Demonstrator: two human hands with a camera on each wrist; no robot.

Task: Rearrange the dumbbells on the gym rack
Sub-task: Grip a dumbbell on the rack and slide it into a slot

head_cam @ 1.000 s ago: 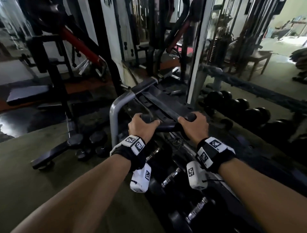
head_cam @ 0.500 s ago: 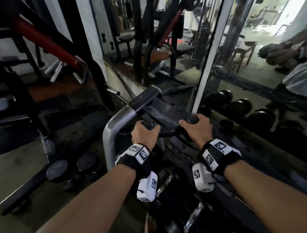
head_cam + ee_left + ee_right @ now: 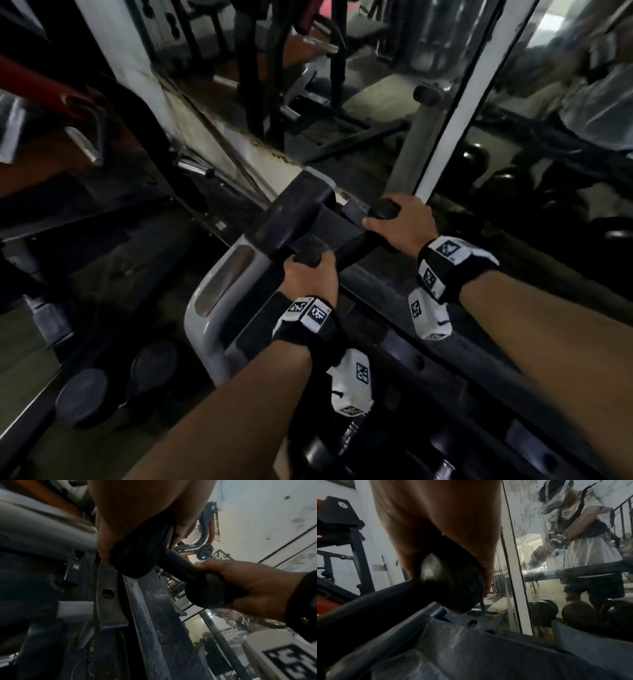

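I hold one black dumbbell (image 3: 349, 249) by its two round heads, above the left end of the dark rack's top shelf (image 3: 394, 301). My left hand (image 3: 310, 275) grips the near head, and my right hand (image 3: 400, 221) grips the far head beside the mirror frame. The bar runs diagonally between them. In the left wrist view the near head (image 3: 140, 555) sits under my palm, with the right hand (image 3: 248, 582) beyond it. The right wrist view shows the far head (image 3: 453, 582) wrapped by my fingers just over the shelf (image 3: 471, 649).
The rack's grey end post (image 3: 212, 308) curves up at left. Chrome-handled dumbbells (image 3: 349, 435) lie on a lower tier. Round weights (image 3: 82, 394) sit on the floor at left. A white-framed mirror (image 3: 455, 102) stands right behind the rack, reflecting black dumbbells (image 3: 476, 157) and a person.
Both hands have carried the dumbbell forward toward the mirror. The right hand now leads, so the bar has turned from level to diagonal. The view has come closer to the rack.
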